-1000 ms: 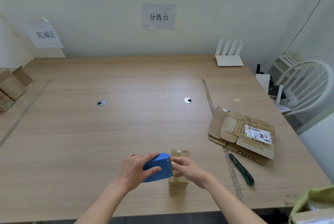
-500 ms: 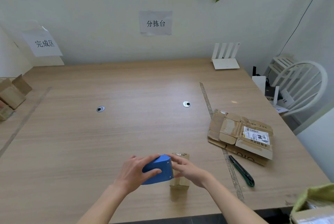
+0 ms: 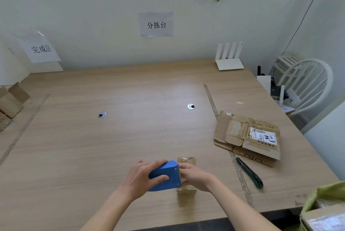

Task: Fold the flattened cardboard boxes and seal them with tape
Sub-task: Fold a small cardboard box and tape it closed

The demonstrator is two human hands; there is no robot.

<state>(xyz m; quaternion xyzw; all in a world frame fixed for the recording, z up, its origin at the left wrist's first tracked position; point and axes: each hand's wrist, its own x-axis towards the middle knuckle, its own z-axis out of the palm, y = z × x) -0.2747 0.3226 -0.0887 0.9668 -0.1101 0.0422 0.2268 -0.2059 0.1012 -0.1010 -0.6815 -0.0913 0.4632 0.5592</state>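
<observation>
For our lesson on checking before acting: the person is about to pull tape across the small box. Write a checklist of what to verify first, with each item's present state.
1. Tape dispenser gripped firmly: ok, the left hand wraps around its blue body.
2. Small cardboard box steadied: ok, the right hand holds it upright on the table.
3. Dispenser edge meets the box: ok, its toothed end sits against the box's left side.
4. Tape end stuck to the box: cannot tell, the hands hide it.
5. Top flaps closed: ok, with clear tape already on the top.
6. Utility knife out of the way: ok, it lies to the right, apart from the hands.
</observation>
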